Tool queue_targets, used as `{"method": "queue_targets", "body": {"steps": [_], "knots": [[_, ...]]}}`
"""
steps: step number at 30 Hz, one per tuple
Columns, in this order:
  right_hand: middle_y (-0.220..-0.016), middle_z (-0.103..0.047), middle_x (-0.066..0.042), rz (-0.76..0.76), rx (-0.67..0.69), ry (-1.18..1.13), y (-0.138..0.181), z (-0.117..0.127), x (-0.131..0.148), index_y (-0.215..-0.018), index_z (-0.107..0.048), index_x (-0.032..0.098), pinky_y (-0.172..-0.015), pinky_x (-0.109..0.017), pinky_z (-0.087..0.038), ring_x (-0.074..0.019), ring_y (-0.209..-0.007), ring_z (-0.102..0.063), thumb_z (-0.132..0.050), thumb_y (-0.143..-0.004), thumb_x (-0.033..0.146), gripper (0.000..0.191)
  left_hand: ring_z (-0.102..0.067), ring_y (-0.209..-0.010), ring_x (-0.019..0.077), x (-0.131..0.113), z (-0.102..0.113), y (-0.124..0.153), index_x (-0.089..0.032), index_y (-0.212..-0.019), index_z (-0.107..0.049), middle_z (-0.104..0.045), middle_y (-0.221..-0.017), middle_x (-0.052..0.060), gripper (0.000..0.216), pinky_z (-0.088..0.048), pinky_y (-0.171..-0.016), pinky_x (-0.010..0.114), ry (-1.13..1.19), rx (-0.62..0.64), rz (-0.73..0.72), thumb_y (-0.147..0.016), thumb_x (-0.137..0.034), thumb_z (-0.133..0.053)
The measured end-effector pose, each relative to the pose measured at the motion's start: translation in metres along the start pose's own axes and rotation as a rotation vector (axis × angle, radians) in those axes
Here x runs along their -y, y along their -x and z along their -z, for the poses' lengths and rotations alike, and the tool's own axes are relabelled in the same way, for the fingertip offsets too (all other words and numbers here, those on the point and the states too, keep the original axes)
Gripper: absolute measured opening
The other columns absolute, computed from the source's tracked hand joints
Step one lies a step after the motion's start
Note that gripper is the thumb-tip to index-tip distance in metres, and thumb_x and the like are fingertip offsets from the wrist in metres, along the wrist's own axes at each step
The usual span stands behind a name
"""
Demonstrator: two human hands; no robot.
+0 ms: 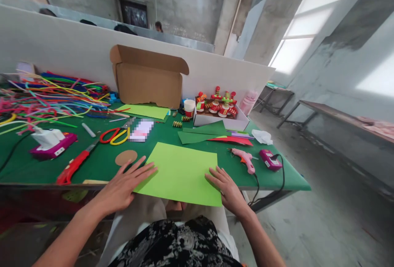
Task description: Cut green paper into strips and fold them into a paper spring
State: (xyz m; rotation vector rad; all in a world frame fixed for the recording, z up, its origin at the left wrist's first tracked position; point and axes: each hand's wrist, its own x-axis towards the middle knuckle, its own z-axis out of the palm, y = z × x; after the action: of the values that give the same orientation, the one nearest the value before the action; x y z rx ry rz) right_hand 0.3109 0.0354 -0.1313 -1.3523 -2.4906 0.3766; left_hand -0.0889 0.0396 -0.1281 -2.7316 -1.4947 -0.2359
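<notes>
A sheet of light green paper [184,172] lies flat at the front of the green table, its near edge jutting past the table edge. My left hand [126,182] rests on the sheet's left side with fingers spread. On its right edge lies my right hand [224,187], fingers stretched out and flat. Just beyond my left hand is a round brown cardboard disc [126,157]. A pink hot glue gun [244,159] lies to the right of the paper. Behind the sheet are dark green paper pieces [200,132] and a red one [237,140].
Scissors [115,134] and a red-handled cutter [74,166] lie left. Colourful pipe cleaners [58,94] heap at the back left. An open cardboard box [149,80] stands behind; a white box [221,122] holds several small figures. Purple power sockets [270,160] [55,148] sit at both sides.
</notes>
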Motion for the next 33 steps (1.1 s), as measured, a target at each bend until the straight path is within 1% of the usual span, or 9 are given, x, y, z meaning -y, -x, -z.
{"method": "queue_targets", "body": {"steps": [3, 5, 10, 16, 19, 22, 25, 28, 33], "knots": [[-0.150, -0.047, -0.006, 0.040, 0.029, -0.123, 0.004, 0.008, -0.006, -0.137, -0.058, 0.028, -0.118, -0.060, -0.023, -0.0303, -0.145, -0.031, -0.045, -0.084, 0.008, 0.058, -0.033, -0.145, 0.0243, 0.003, -0.001, -0.004, -0.033, -0.137, -0.054, -0.051, -0.147, -0.003, 0.085, -0.026, -0.119, 0.053, 0.100, 0.051, -0.049, -0.060, 0.001, -0.042], [-0.147, -0.051, -0.006, 0.078, 0.039, -0.215, 0.009, 0.013, -0.009, -0.136, -0.059, 0.028, -0.118, -0.060, -0.022, -0.0293, -0.144, -0.034, -0.045, -0.090, 0.014, 0.050, -0.039, -0.142, 0.0233, 0.005, -0.001, -0.004, -0.035, -0.131, -0.059, -0.059, -0.141, -0.004, 0.070, -0.029, -0.118, 0.050, 0.199, 0.023, -0.082, -0.070, -0.004, -0.045], [-0.134, -0.063, -0.006, 0.080, -0.016, -0.380, 0.018, 0.020, -0.014, -0.126, -0.065, 0.029, -0.118, -0.057, -0.025, -0.0254, -0.137, -0.046, -0.043, -0.099, 0.031, 0.035, -0.044, -0.139, 0.0215, 0.003, -0.005, -0.005, -0.035, -0.141, -0.048, -0.055, -0.144, 0.000, 0.051, -0.034, -0.116, 0.044, 0.360, -0.049, -0.081, -0.090, -0.029, -0.049], [-0.132, -0.064, -0.012, 0.073, -0.085, -0.405, 0.016, 0.020, -0.012, -0.125, -0.066, 0.025, -0.112, -0.051, -0.037, -0.0290, -0.126, -0.057, -0.058, -0.090, 0.046, 0.041, -0.049, -0.135, 0.0254, 0.009, -0.026, -0.006, -0.035, -0.118, -0.068, -0.063, -0.136, 0.002, 0.037, -0.034, -0.113, 0.048, 0.414, -0.100, -0.111, -0.086, -0.033, -0.048], [-0.119, -0.071, -0.013, 0.014, -0.193, -0.414, 0.012, 0.020, -0.009, -0.116, -0.070, 0.024, -0.098, -0.043, -0.051, -0.0277, -0.111, -0.065, -0.059, -0.089, 0.047, 0.038, -0.058, -0.124, 0.0248, 0.004, -0.028, -0.007, -0.033, -0.104, -0.074, -0.072, -0.122, 0.003, 0.034, -0.042, -0.106, 0.045, 0.465, -0.225, -0.006, -0.091, -0.041, -0.044], [-0.092, -0.075, -0.010, -0.083, -0.329, -0.383, 0.006, 0.016, -0.004, -0.093, -0.073, 0.022, -0.079, -0.035, -0.055, -0.0237, -0.088, -0.069, -0.053, -0.092, 0.044, 0.030, -0.066, -0.107, 0.0248, -0.008, -0.020, -0.012, -0.031, -0.087, -0.077, -0.077, -0.106, 0.004, 0.039, -0.051, -0.094, 0.040, 0.501, -0.328, 0.165, -0.090, -0.054, -0.046], [-0.074, -0.069, -0.006, -0.195, -0.418, -0.331, 0.000, 0.010, -0.001, -0.073, -0.066, 0.021, -0.065, -0.030, -0.052, -0.0208, -0.071, -0.064, -0.051, -0.091, 0.045, 0.033, -0.068, -0.097, 0.0238, -0.019, -0.011, -0.018, -0.029, -0.075, -0.076, -0.078, -0.094, 0.004, 0.045, -0.053, -0.088, 0.036, 0.522, -0.342, 0.262, -0.088, -0.061, -0.047], [-0.059, -0.057, -0.002, -0.236, -0.427, -0.290, -0.005, 0.007, -0.001, -0.057, -0.049, 0.023, -0.058, -0.028, -0.045, -0.0183, -0.061, -0.056, -0.048, -0.090, 0.047, 0.041, -0.068, -0.096, 0.0231, -0.023, -0.008, -0.022, -0.027, -0.066, -0.073, -0.077, -0.089, 0.004, 0.048, -0.053, -0.088, 0.035, 0.510, -0.365, 0.326, -0.088, -0.060, -0.046], [-0.054, -0.045, 0.002, -0.342, -0.358, -0.192, -0.011, 0.011, 0.000, -0.055, -0.032, 0.024, -0.054, -0.026, -0.034, -0.0154, -0.056, -0.045, -0.053, -0.083, 0.044, 0.040, -0.068, -0.094, 0.0250, -0.028, -0.014, -0.024, -0.025, -0.060, -0.065, -0.077, -0.095, 0.007, 0.040, -0.054, -0.081, 0.037, 0.348, -0.402, 0.423, -0.085, -0.049, -0.045]]}}
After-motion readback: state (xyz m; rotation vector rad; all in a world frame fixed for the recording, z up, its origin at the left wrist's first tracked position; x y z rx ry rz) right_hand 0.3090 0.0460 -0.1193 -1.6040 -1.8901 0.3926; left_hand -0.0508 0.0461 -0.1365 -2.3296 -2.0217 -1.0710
